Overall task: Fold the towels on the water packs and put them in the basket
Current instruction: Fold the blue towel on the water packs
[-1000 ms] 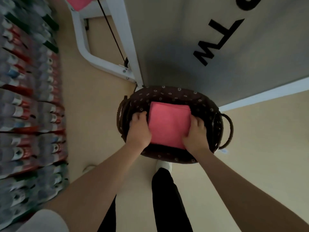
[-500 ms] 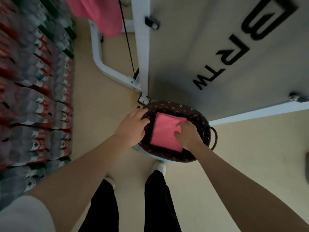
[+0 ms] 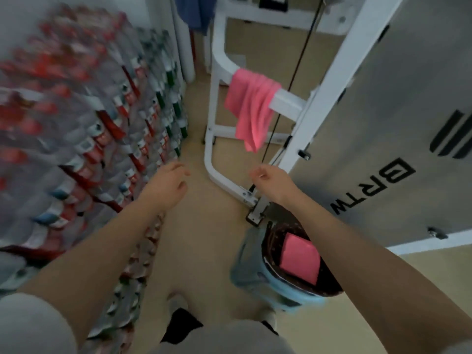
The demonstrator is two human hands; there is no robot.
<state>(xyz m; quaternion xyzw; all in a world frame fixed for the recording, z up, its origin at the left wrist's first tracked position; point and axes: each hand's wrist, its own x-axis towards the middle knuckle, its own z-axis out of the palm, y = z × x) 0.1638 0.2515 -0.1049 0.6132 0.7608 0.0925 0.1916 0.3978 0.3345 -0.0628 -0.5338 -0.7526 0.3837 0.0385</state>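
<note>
Both out of the basket (image 3: 258,272) now: left hand (image 3: 167,186) and right hand (image 3: 270,181) lifted clear, fingers loosely curled, holding nothing. Folded towel (image 3: 300,258) left lying inside, by the near rim. Another pink towel (image 3: 251,111) draped over the white frame (image 3: 288,100) ahead — probably next.

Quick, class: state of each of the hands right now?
Left hand: open, fingers loosely curled, holding nothing.
Right hand: open, loosely curled, holding nothing.

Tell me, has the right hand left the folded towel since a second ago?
Yes. The right hand has lifted clear of the folded pink towel lying in the basket, and is now beside the white frame, empty.
</note>
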